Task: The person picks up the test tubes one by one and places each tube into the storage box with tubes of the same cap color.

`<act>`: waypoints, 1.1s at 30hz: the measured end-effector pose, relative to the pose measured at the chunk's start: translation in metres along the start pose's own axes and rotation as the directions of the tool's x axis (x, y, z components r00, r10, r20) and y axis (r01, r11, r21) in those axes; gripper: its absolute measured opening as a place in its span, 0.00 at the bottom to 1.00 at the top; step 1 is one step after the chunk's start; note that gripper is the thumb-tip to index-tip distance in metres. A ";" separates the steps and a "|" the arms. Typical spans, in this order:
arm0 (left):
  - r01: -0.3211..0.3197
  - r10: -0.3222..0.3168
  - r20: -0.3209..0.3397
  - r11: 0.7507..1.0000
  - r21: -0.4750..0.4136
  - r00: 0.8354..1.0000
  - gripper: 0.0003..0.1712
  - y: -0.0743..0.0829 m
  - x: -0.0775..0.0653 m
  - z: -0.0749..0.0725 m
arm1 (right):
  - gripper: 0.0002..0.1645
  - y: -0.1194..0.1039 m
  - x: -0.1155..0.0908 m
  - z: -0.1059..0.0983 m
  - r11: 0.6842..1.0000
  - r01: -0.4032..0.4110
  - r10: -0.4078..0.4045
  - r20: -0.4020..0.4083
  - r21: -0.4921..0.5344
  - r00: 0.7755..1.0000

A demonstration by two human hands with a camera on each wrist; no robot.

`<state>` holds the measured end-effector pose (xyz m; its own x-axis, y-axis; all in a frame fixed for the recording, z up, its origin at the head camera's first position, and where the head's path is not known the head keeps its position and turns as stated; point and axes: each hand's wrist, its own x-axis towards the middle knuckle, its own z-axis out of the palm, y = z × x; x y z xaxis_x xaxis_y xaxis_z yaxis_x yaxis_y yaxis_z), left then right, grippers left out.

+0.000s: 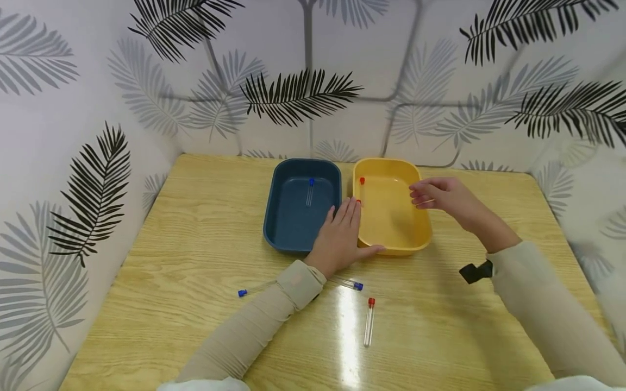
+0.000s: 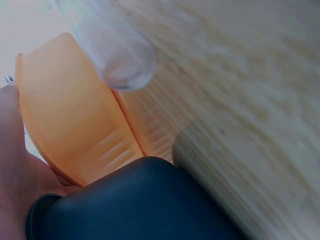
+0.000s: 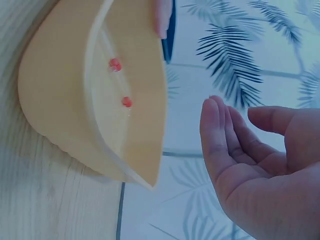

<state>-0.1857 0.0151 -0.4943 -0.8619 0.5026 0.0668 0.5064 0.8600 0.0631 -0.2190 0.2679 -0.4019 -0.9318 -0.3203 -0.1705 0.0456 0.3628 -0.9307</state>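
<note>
My left hand (image 1: 339, 239) lies with straight fingers over the neighbouring walls of a dark blue tray (image 1: 271, 217) and a yellow tray (image 1: 424, 233), thumb at the yellow one's front edge. My right hand (image 1: 442, 196) hovers by the yellow tray's right rim; in the right wrist view its relaxed fingers (image 3: 212, 135) hold nothing. Two red caps (image 3: 115, 65) show inside the yellow tray, with their clear test tubes faint or partly hidden. One blue-capped test tube (image 1: 310, 193) lies in the blue tray.
On the wooden table (image 1: 186, 239), in front of the trays, lie a red-capped test tube (image 1: 369, 323) and a blue-capped one (image 1: 349, 283). Another blue cap (image 1: 242, 293) has its tube running under the left forearm. A leaf-patterned cloth (image 1: 303, 49) hangs behind.
</note>
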 end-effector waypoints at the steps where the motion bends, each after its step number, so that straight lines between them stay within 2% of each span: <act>1: -0.001 0.001 -0.002 1.000 0.002 1.000 0.66 0.000 0.000 0.000 | 0.27 -0.001 -0.008 0.000 1.000 0.002 -0.002 0.003 0.000 1.000; 6: -0.004 0.004 0.001 1.000 -0.004 1.000 0.66 -0.001 -0.001 -0.002 | 0.28 0.001 -0.044 0.003 0.999 -0.002 0.003 0.026 -0.044 1.000; 10: -0.003 0.003 0.003 1.000 -0.015 1.000 0.66 0.000 -0.001 -0.003 | 0.27 0.013 -0.069 0.009 1.000 0.015 -0.014 0.023 -0.020 1.000; 15: -0.004 0.004 0.009 1.000 -0.024 1.000 0.66 0.000 -0.001 -0.002 | 0.26 0.039 -0.096 0.028 1.000 -0.007 0.005 0.112 0.019 0.994; 21: 0.003 -0.003 0.001 1.000 -0.026 1.000 0.66 -0.001 0.000 -0.002 | 0.27 0.072 -0.115 0.057 0.989 -0.116 0.093 0.219 0.097 0.971; 25: -0.001 0.001 0.000 0.999 -0.037 1.000 0.66 0.000 0.000 -0.002 | 0.27 0.089 -0.126 0.072 0.974 -0.164 0.118 0.268 0.159 0.956; 33: 0.006 -0.006 0.003 0.999 -0.033 1.000 0.66 0.001 0.001 -0.001 | 0.24 0.092 -0.136 0.104 0.950 -0.260 0.207 0.276 0.170 0.938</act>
<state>-0.1858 0.0161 -0.4928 -0.8650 0.4977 0.0637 0.5017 0.8597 0.0961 -0.0508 0.2541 -0.4975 -0.7655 -0.4674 -0.4421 0.3469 0.2789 -0.8955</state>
